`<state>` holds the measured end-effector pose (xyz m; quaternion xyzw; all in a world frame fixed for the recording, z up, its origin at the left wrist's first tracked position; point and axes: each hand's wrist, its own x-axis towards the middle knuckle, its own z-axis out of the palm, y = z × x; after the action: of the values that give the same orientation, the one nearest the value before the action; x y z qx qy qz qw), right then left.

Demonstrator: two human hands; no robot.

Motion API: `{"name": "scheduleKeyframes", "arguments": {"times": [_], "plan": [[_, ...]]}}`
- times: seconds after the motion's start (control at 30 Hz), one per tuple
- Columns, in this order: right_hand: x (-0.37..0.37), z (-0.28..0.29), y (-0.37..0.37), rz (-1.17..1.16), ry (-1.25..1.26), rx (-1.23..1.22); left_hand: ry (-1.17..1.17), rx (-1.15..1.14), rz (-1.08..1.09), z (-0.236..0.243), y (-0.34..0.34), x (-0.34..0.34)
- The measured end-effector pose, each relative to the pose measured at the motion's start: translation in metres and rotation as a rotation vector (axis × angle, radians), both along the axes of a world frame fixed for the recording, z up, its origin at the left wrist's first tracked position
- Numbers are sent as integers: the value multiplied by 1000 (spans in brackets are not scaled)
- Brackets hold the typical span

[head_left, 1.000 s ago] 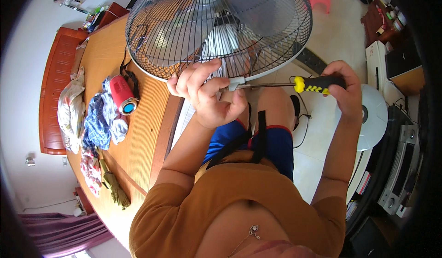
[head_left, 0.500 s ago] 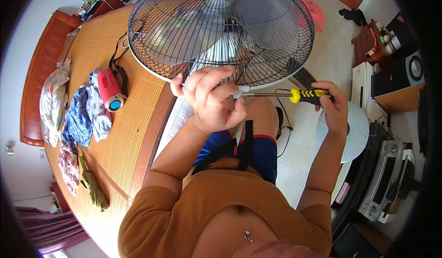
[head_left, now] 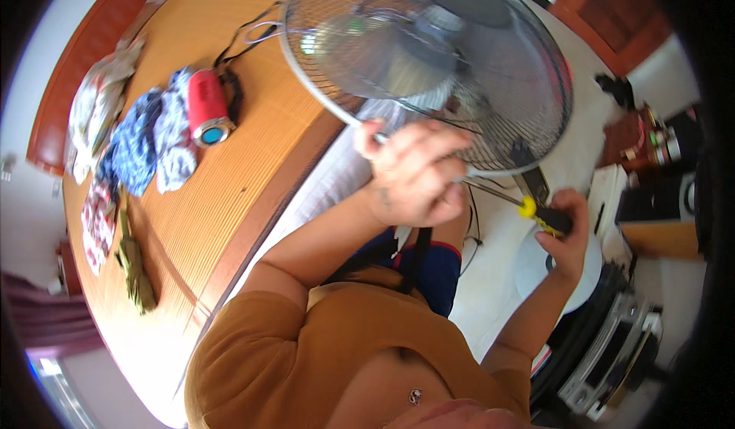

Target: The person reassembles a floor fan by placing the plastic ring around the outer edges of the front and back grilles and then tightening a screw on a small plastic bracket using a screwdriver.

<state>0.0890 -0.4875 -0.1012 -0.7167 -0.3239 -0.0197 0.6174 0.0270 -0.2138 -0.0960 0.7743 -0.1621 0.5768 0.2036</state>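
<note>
A fan with a dark wire guard [head_left: 521,115] and a pale rim stands in front of me, with its blades showing through the wires. My left hand [head_left: 421,172] is closed at the near edge of the guard, blurred by motion, with its fingers curled against the rim. In my right hand [head_left: 566,238] is a screwdriver [head_left: 545,215] with a yellow and black handle. Its metal shaft slants up and left toward the rim beside my left fingers. The screwdriver's tip is hidden by my left hand.
At left is a bed with a woven mat [head_left: 253,123], bearing a red cylindrical speaker [head_left: 207,100], crumpled clothes [head_left: 142,142] and a folded olive umbrella [head_left: 135,272]. A round pale base [head_left: 528,272] rests on the floor near my right arm. Audio equipment [head_left: 605,352] stands at the lower right.
The view has turned, and the fan now appears farther right and tilted. The screwdriver, level before, slants down toward my right hand. Both hands stay by the guard's near rim and the handle.
</note>
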Motion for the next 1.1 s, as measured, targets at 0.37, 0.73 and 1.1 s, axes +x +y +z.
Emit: {"name": "scheduleKeyframes", "arguments": {"times": [0.37, 0.73, 1.1], "plan": [[4, -3, 6, 48, 30, 98, -8, -4, -55, 0, 8, -3], [-12, 17, 11, -144, -21, -242, 19, -157, -265, 7, 9, -9], [-10, 13, 27, -150, -349, -371, -64, -54, -219, 6, 16, -9]]}}
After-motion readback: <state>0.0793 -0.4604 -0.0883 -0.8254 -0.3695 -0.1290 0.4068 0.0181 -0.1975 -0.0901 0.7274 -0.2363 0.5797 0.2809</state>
